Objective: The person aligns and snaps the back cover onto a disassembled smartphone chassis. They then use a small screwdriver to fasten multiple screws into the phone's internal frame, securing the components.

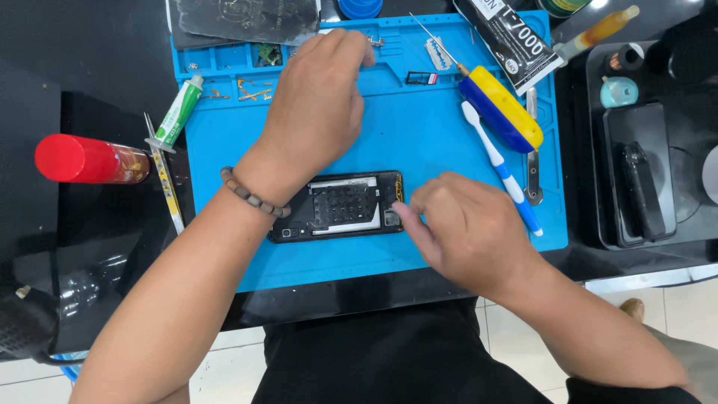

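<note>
Careful: we're steadying the opened phone (340,207) with right hand (467,228) fingertips only, gripping nothing; left hand (318,97), fingers curled, is reaching beyond the phone among tiny screws (374,41) — a nudge could scatter them.

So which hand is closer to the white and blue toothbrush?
Right. The right hand lies just beside the toothbrush, near its handle; the left hand is farther away, across the blue mat.
</note>
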